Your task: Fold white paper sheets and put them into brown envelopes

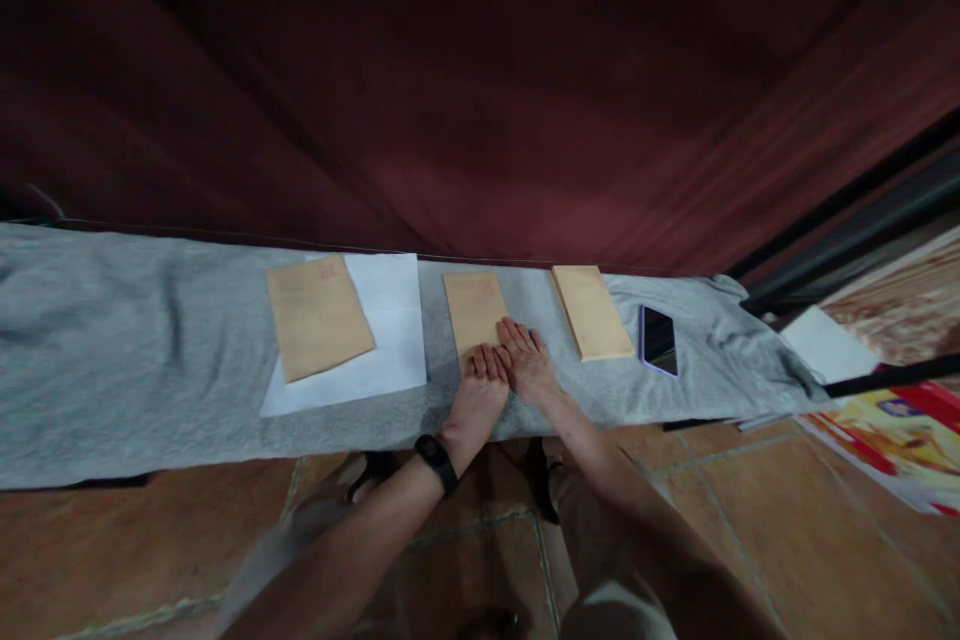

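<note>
A brown paper envelope [474, 305] lies flat on the grey cloth in front of me, its near end covered by my hands. My left hand [484, 388], with a black band on its wrist, rests on that near end, fingers slightly bent and side by side. Against it, my right hand [529, 366] lies flat over the envelope's near right edge, fingers stretched out. Their fingertips meet or nearly meet. To the right sits a stack of brown envelopes [594, 315]. On the left, another brown envelope [319, 320] lies on white paper [394, 320].
A phone [659, 340] lies right of the stack on the grey cloth [202, 340], which covers a long narrow surface. Dark red fabric [480, 120] hangs behind it. At the right are a white object [829, 345] and a red-and-yellow printed package [900, 435]. Below is tiled floor.
</note>
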`<state>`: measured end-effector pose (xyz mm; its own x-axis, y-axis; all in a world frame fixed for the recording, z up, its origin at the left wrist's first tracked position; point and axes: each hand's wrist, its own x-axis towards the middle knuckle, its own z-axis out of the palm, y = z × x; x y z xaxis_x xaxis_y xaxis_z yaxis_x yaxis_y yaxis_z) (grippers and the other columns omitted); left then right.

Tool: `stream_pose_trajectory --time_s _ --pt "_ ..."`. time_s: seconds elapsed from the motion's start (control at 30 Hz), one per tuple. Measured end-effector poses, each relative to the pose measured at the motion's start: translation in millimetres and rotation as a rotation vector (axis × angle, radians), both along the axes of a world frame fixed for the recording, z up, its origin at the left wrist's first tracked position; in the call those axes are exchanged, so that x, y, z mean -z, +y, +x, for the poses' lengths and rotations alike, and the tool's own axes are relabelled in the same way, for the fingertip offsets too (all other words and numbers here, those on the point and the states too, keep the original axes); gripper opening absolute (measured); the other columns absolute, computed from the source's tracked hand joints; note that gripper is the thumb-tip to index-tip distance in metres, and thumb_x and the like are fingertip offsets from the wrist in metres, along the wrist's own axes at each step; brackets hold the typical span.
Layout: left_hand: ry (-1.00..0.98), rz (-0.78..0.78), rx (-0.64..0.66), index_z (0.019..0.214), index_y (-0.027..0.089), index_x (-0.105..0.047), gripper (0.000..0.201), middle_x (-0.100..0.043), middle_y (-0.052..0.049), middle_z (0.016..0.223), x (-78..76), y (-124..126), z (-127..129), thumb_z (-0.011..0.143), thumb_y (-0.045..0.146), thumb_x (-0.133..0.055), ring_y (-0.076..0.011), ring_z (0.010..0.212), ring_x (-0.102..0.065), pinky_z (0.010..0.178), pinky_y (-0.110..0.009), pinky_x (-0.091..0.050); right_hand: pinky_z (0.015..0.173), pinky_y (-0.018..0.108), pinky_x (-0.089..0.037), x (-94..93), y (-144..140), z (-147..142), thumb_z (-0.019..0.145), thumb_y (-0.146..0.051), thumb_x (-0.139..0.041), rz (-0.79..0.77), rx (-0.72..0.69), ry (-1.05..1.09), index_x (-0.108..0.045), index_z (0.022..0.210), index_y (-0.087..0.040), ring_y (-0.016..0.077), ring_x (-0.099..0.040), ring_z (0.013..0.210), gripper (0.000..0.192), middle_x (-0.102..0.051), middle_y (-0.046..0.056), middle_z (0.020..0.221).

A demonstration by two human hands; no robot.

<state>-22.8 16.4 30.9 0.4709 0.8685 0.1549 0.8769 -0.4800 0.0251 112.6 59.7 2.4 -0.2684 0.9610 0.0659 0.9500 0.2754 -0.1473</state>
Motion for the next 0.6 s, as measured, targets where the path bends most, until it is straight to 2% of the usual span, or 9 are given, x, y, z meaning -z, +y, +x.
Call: stream_pose_trajectory --time_s 0.1,0.27,0.47,0.6 --pt "-0.089 -0.019 -0.002 0.142 -0.003 -0.049 0.057 -0.057 -0.033 0.137 3.7 0 1 0.087 -0.005 -0.035 -0.0347 0.135 -0.053 0.107 -0.054 -0.045 0.123 0.045 -0.021 -0.7 12 -2 0.107 -0.033 -0.026 0.001 -0.015 -0.015 -0.029 0.159 -0.018 0.0218 -0.025 0.153 0.055 -0.03 0.007 0.164" --pt "-0.039 -0.008 0.001 0.133 -0.013 -0.054 0.048 -0.054 -0.039 0.136 6.9 -1 0 0.089 -0.002 -0.036 -0.0378 0.131 -0.055 0.108 -0.051 -0.044 0.123 0.047 -0.02 2.0 40 -15 0.107 -0.036 -0.025 0.021 0.009 -0.018 -0.029 0.159 -0.015 0.0228 -0.025 0.152 0.056 -0.029 0.011 0.164" --pt "0.008 -0.02 -0.028 0.131 -0.006 -0.058 0.049 -0.059 -0.031 0.136 9.9 3 2 0.088 -0.006 -0.035 -0.0316 0.13 -0.058 0.106 -0.047 -0.047 0.122 0.046 -0.023 1.7 78 -31 0.106 -0.037 -0.03 0.071 0.031 -0.01 -0.031 0.158 -0.012 0.0247 -0.031 0.15 0.057 -0.031 0.015 0.162" --pt "0.05 0.044 0.003 0.127 -0.001 -0.062 0.045 -0.063 -0.028 0.131 11.0 6 -3 0.088 -0.004 -0.039 -0.0307 0.125 -0.061 0.101 -0.045 -0.051 0.123 0.045 -0.022 0.4 103 -40 0.107 -0.036 -0.029 0.077 0.055 -0.011 -0.03 0.158 -0.012 0.0236 -0.031 0.151 0.056 -0.032 0.016 0.162"
